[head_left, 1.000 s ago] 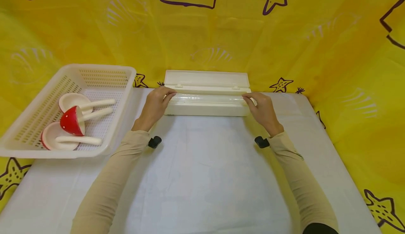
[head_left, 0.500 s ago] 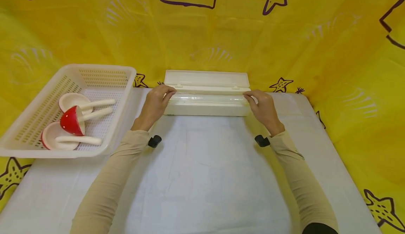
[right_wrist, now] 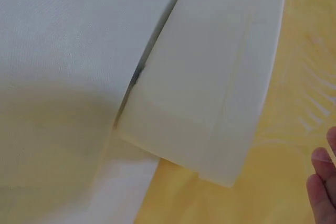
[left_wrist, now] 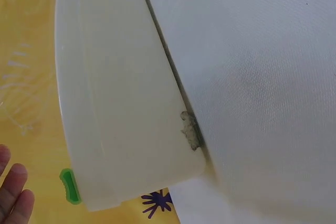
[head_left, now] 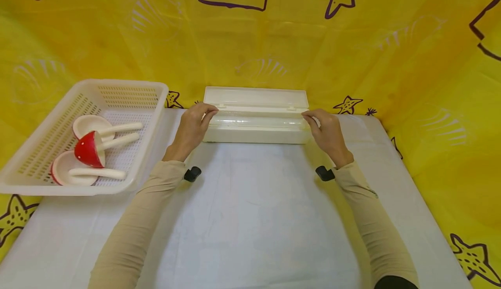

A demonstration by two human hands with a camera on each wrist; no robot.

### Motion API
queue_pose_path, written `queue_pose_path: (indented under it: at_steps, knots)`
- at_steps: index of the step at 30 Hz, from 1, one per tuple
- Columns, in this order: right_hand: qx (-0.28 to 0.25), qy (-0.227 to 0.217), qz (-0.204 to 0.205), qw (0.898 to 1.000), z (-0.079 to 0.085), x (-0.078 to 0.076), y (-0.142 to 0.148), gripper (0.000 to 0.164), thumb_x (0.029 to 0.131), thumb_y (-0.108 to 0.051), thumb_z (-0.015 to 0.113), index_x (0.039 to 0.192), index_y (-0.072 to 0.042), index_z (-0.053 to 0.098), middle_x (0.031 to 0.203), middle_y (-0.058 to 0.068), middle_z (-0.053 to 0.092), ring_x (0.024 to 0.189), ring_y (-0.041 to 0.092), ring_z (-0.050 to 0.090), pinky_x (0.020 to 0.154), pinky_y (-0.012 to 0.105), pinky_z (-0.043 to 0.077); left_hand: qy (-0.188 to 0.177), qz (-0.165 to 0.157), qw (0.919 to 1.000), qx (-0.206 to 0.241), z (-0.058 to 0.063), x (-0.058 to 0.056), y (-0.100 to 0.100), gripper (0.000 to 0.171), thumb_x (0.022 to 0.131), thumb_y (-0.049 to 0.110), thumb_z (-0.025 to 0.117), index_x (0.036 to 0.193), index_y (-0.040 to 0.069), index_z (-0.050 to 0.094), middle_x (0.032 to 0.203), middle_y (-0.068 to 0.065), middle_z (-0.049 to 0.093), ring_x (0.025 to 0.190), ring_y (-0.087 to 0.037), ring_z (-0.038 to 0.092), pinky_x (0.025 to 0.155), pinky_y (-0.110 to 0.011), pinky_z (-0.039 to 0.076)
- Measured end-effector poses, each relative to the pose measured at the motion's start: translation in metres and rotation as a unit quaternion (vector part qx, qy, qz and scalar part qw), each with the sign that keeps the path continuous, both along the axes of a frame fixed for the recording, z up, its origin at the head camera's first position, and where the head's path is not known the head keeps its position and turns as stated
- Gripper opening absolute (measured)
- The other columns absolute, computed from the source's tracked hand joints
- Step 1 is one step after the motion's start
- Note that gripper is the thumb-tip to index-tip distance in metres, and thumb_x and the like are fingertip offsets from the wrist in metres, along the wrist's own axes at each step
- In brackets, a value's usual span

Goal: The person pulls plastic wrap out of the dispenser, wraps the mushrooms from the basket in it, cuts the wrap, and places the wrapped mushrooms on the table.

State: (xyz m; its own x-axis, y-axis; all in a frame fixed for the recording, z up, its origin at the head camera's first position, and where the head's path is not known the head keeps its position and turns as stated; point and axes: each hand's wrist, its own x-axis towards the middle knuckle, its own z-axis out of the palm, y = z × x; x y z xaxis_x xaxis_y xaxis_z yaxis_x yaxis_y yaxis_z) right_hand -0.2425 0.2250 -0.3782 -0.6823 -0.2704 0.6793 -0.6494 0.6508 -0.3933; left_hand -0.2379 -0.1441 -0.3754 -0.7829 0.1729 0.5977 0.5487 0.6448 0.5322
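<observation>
Table (head_left: 250, 219) space is being taken up mostly by white cloth, with a yellow starry backdrop (head_left: 352, 41) being hung round it. Off to the left, a perforated basket (head_left: 129, 90) is being used to keep three red-and-white ladles (head_left: 91, 147) out of the way, so nothing's being blocked. At the back edge, the long dispenser box (head_left: 256, 134) is being kept lid-up, and it's being pinched at both ends: left hand (head_left: 192, 130) and right hand (head_left: 328, 133), fingers curled onto the clear roll (head_left: 256, 120) inside.

You see a long cream plastic box (head_left: 256, 134) lying across the far side of the table, its lid (head_left: 255, 95) open upright, a clear roll (head_left: 256, 121) inside.
</observation>
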Motion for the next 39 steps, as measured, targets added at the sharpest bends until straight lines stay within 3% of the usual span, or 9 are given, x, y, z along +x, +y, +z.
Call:
queue_pose_path:
  at_steps: [39]
  knots:
    - [-0.020,0.040,-0.013,0.999,0.016,0.002,-0.001,0.015,0.091,-0.003,0.068,0.099,0.009,0.073,0.093,0.024,0.073,0.088,0.037,0.070,0.081,0.046,0.056,0.050,0.009,0.9986,0.012,0.012,0.001,0.004,0.019,0.096,0.013,0.062,0.099,-0.003,0.072,0.095,-0.018,0.071,0.086,-0.032,0.063,0.078,-0.041,0.051]
